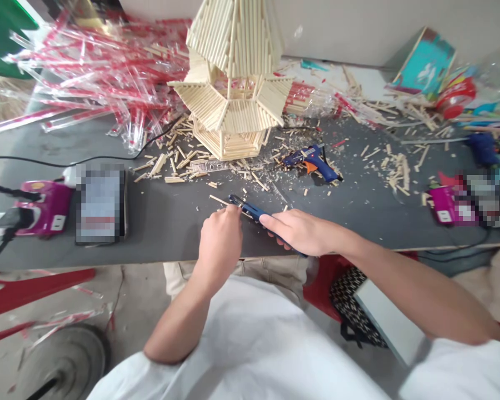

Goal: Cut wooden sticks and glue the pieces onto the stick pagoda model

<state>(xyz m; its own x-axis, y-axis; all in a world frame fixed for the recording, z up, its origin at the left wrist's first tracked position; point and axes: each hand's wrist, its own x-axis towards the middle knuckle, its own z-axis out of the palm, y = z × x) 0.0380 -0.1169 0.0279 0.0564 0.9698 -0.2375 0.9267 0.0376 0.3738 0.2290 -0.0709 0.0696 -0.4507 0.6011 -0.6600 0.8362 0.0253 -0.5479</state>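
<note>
My left hand (221,236) is closed in a pinch near the front of the table, with a thin wooden stick (218,199) poking out past its fingers. My right hand (295,229) wraps round blue-handled cutters (253,211). Their dark head meets the stick beside my left fingertips; whether the jaws are closed on it is hard to make out. Beyond the hands stands a pagoda-like model (241,114) built from wooden sticks. A blue glue gun (316,163) with an orange trigger lies on its side to the right of the model.
Red-and-clear plastic wrappers (108,72) are heaped at the back left. A phone (100,204) lies by a purple power adapter (45,206) with black cables. Stick offcuts (183,161) litter the grey table (162,219). A second purple adapter (450,204) is at the right.
</note>
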